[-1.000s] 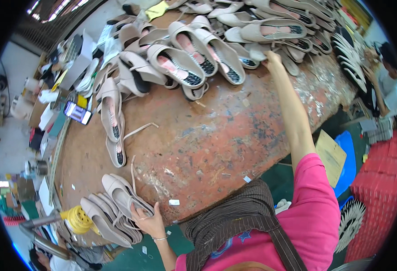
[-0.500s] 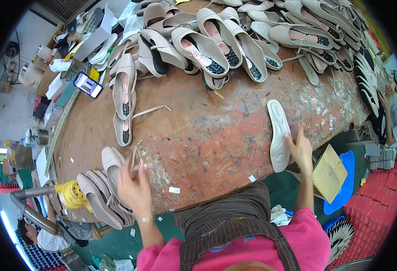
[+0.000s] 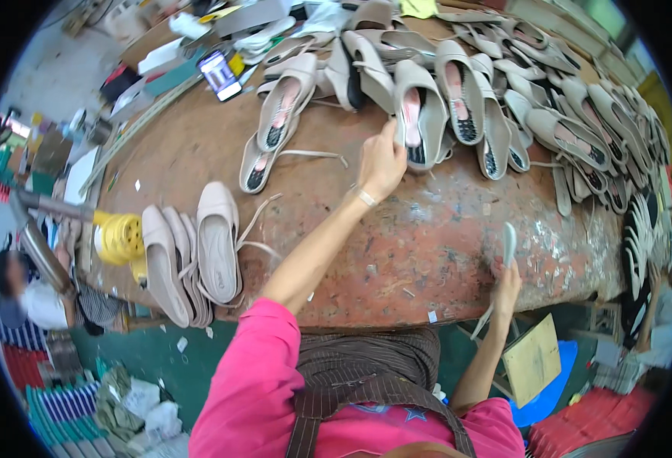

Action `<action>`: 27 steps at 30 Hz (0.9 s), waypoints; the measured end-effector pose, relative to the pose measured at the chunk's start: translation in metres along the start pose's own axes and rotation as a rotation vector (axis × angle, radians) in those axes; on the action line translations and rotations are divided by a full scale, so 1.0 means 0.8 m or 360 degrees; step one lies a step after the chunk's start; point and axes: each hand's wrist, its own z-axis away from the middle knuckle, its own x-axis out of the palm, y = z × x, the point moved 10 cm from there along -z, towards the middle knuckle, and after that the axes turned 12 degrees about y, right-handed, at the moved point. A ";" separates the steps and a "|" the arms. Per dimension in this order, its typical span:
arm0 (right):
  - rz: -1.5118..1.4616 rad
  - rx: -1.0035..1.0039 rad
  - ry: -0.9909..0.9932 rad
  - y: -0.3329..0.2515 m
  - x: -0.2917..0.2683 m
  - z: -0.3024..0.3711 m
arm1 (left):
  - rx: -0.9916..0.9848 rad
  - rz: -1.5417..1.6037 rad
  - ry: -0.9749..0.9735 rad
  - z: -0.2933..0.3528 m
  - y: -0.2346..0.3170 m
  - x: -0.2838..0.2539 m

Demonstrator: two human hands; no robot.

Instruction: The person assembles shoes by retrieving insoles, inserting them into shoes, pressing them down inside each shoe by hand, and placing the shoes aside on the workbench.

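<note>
Stretched across the worktable, my left hand (image 3: 382,162) has its fingers closed on the edge of a beige shoe (image 3: 431,130) at the front of the pile. That shoe's inside shows a pink and black bottom. My right hand (image 3: 506,285), near the table's front edge, grips a pale insole (image 3: 509,241), which stands up on edge so that only its narrow side shows. To the left lies a beige shoe with an insole inside (image 3: 218,244), its strap loose on the table. Several more beige shoes (image 3: 166,263) lean together beside it.
Beige shoes (image 3: 565,133) heap along the table's far side and right. A phone (image 3: 220,75) lies at the far left, near a yellow round fixture (image 3: 121,238) on a metal pipe. A wooden stool (image 3: 532,359) stands beyond the front edge. Another person (image 3: 660,320) sits at the right.
My left hand has moved from the left-hand shoes out to the pile and closed on a shoe. My right hand has lifted the insole off the table. The whole view has shifted.
</note>
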 end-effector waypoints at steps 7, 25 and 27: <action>-0.0631 0.0191 -0.0240 -0.059 0.013 0.048 | 0.0114 -0.0537 -0.0769 0.189 -0.017 -0.166; 0.0107 -0.1666 -0.1641 -0.130 0.320 0.348 | -0.1037 0.0013 0.0547 0.389 -0.156 -0.274; 0.0123 -0.1620 -0.1666 -0.124 0.328 0.352 | -0.1047 0.0065 0.0553 0.388 -0.161 -0.275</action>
